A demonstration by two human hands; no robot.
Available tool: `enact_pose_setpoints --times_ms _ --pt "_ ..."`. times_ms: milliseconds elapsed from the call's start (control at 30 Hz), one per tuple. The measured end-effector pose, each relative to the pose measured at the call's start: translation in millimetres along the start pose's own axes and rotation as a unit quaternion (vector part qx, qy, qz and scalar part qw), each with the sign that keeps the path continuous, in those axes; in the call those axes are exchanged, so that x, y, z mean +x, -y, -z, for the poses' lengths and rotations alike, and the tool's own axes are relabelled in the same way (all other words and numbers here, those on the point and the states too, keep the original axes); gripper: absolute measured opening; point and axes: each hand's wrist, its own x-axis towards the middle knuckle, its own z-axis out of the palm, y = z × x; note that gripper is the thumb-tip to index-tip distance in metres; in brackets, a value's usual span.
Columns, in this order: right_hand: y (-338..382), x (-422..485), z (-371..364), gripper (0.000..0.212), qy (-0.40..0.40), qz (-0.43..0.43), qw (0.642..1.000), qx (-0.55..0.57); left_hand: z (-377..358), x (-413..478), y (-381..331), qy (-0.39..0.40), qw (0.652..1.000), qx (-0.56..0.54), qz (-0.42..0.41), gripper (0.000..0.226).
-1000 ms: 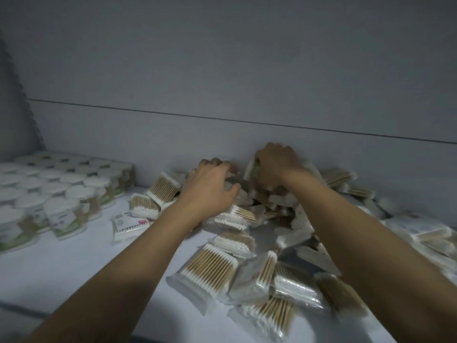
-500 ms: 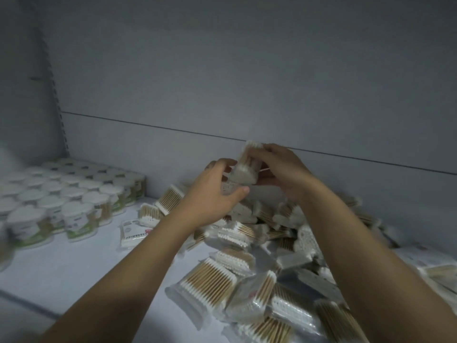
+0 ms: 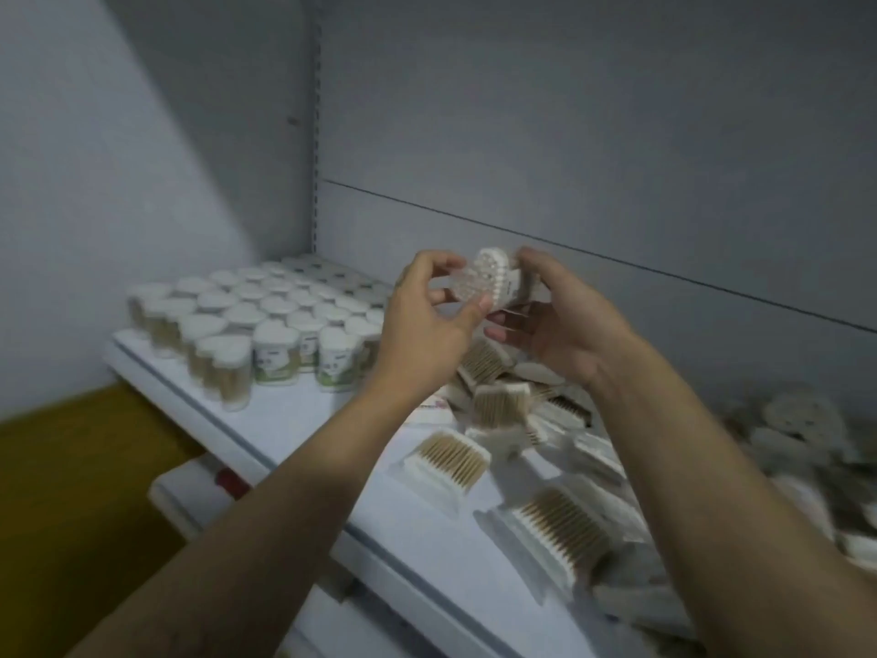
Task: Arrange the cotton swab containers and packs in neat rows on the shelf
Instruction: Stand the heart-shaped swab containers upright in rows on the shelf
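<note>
Both hands hold one cotton swab pack above the shelf: the left hand pinches its near end, the right hand curls round it.

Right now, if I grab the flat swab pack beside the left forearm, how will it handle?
The pack looks like thin film round wooden sticks, so probably light and stiff lengthwise. Its loose film margin may crumple or slip.
</note>
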Motion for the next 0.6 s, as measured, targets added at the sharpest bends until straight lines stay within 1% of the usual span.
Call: enact_pose_setpoints --times_ms 100,200,267,300,367,467,533,600 --pt "-18 7 -37 0.027 0.014 -0.037 0.999 0.022 28 -3 10 -0.032 0.999 -0.002 -0.005 0.032" --pt "-40 11 -74 0.032 0.026 -0.063 0.996 0.055 51 -6 20 -0.1 0.995 -0.019 0.007 0.035" --pt "-58 11 -94 0.039 0.046 -0.078 0.994 0.056 68 -7 25 -0.135 0.991 0.009 -0.001 0.022" --pt "-67 9 -101 0.042 0.056 -0.08 0.994 0.044 77 -9 28 -0.137 0.99 0.026 -0.009 0.02" --pt "-82 6 -110 0.044 0.063 -0.077 0.995 0.01 94 -11 33 -0.106 0.993 0.047 -0.011 0.028" --pt "-97 4 -113 0.038 0.033 -0.052 0.996 -0.065 117 -15 51 -0.056 0.993 0.102 -0.005 0.04" --pt "-105 5 -112 0.04 -0.017 -0.003 0.985 -0.173 129 -21 69 -0.048 0.985 0.164 -0.014 0.043" --pt "-114 4 -112 0.041 -0.048 0.084 0.964 -0.249 135 -32 90 -0.029 0.974 0.224 -0.027 0.047"
